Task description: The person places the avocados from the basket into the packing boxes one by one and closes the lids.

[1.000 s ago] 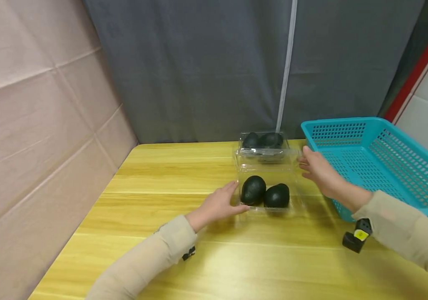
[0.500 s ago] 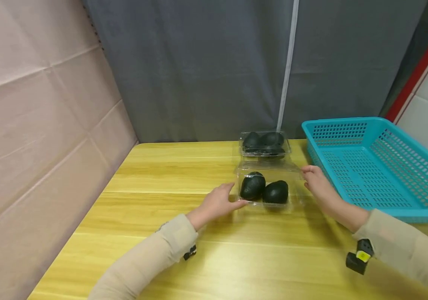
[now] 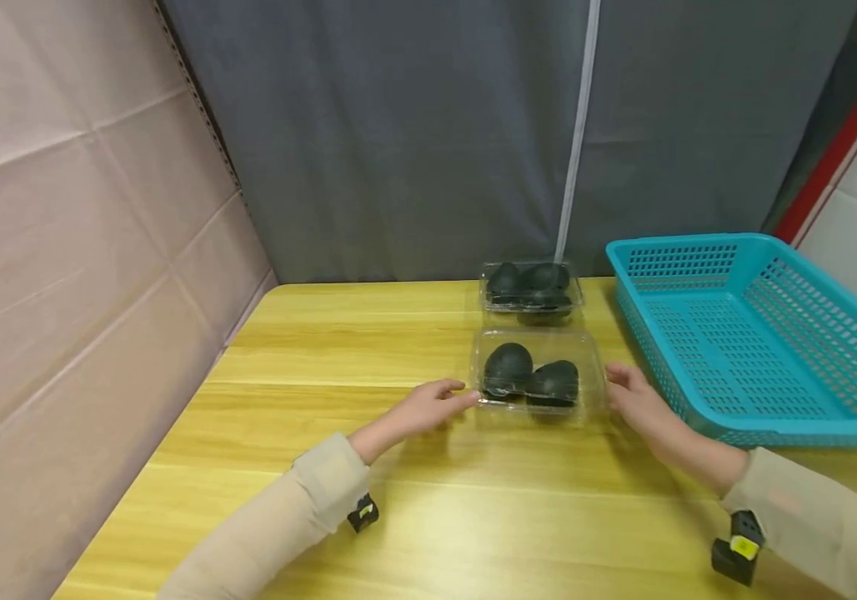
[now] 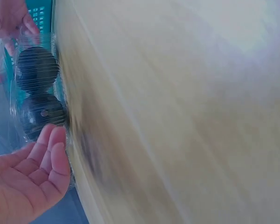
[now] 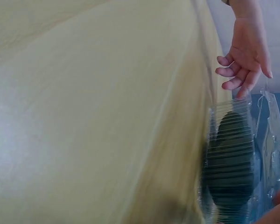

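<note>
A clear plastic clamshell box (image 3: 537, 346) on the table holds two dark avocados (image 3: 508, 367), its lid over them in the head view. A gap shows between lid (image 5: 271, 144) and tray in the right wrist view. My left hand (image 3: 432, 406) is at the front left corner, fingertips by the box edge, fingers loosely bent in the left wrist view. My right hand (image 3: 638, 404) is at the right side, its fingertips by the box's edge. Only part of that hand shows in its own wrist view, so its contact with the lid is unclear.
Behind stands another clear box (image 3: 532, 287) with dark avocados, near the grey curtain (image 3: 398, 150). A turquoise basket (image 3: 754, 354) stands close to my right hand. The wooden table (image 3: 353, 333) meets a pinkish cloth wall (image 3: 98, 292) at the left.
The lid has swung down from upright at the back onto the box. My right hand has come down and nearer along the right side. My left hand has drawn slightly back left.
</note>
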A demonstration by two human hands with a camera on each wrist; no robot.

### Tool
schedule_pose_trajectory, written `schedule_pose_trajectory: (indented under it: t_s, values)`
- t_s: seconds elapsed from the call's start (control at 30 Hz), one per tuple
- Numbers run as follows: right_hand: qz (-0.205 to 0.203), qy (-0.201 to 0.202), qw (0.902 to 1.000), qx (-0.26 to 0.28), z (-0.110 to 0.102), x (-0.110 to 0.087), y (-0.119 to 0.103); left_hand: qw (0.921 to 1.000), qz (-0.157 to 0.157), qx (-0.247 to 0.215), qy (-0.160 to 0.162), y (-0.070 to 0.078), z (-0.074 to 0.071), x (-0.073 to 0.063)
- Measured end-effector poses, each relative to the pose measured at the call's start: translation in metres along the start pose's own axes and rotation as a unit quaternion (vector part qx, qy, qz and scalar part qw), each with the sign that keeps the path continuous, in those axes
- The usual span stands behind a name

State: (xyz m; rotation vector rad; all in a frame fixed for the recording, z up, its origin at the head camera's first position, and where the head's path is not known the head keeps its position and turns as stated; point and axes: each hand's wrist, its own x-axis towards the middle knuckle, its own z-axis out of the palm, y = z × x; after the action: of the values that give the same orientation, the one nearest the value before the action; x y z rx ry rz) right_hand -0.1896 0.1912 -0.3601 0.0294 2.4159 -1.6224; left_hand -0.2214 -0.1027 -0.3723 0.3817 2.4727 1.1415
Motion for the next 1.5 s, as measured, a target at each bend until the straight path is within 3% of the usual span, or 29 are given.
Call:
schedule_pose_trajectory:
  t_s: [0.23,0.43,0.53,0.77,1.03,1.27,1.5]
  values:
    - [0.012,0.000,0.9999,-0.010,0.001,0.003,0.010,0.9974,-0.009,-0.071,0.003,-0.001,0.005,0.005]
    - [0.043,-0.029,0.9956,0.079,0.004,0.005,0.014,0.9914,-0.010,-0.130,-0.005,0.000,0.010,0.012]
    - [0.036,-0.047,0.9934,0.098,0.004,0.005,0.013,0.9886,-0.007,-0.151,-0.005,0.002,0.012,0.016]
    - [0.023,-0.054,0.9909,0.121,0.002,0.010,0.011,0.9869,-0.013,-0.161,0.003,0.009,0.014,0.023]
    - [0.009,-0.046,0.9878,0.148,0.001,0.021,0.009,0.9833,-0.044,-0.176,0.012,0.010,0.011,0.034]
    - [-0.004,-0.034,0.9897,0.139,0.000,0.030,0.009,0.9836,-0.048,-0.173,-0.009,0.012,0.008,0.042]
    - [0.001,-0.019,0.9912,0.131,0.003,0.037,0.007,0.9812,-0.061,-0.183,0.007,0.013,0.010,0.047]
